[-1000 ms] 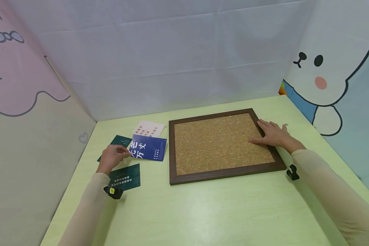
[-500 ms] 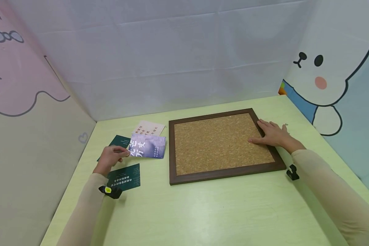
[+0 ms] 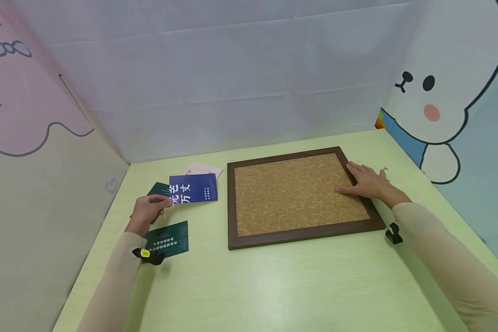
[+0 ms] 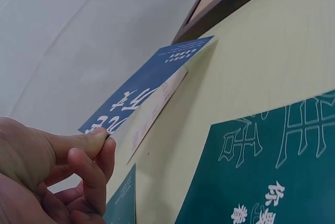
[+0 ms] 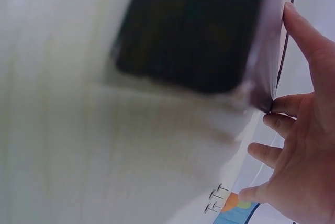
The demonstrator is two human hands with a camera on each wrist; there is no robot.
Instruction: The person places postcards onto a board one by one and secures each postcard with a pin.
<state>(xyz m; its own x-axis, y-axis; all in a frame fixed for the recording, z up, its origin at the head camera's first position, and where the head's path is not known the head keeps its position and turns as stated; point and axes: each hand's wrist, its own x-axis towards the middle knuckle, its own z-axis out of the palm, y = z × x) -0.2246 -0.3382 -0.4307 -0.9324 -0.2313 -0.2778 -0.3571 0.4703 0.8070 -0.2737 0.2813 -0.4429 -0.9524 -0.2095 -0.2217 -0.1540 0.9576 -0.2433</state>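
My left hand point(image 3: 146, 213) pinches the left edge of a blue card point(image 3: 198, 188) with white characters between thumb and fingers. In the left wrist view the blue card point(image 4: 152, 80) is raised and tilted above the table. A pale card with red writing point(image 4: 157, 110) lies partly hidden behind it. One dark green card point(image 3: 170, 237) lies flat in front of the hand; a second green card point(image 3: 159, 188) is partly covered behind it. My right hand point(image 3: 367, 182) rests, fingers spread, on the right side of a cork board point(image 3: 294, 196) with a brown frame.
Several small metal pins point(image 5: 213, 198) show beyond the right hand's fingers in the right wrist view. The pale green table point(image 3: 269, 290) meets a white cloth wall point(image 3: 232, 74) at the back. Printed cartoon panels stand at both sides.
My left hand has lifted the blue card, moving it slightly up and left, so it covers more of the pale card. The right hand and cork board stay put.
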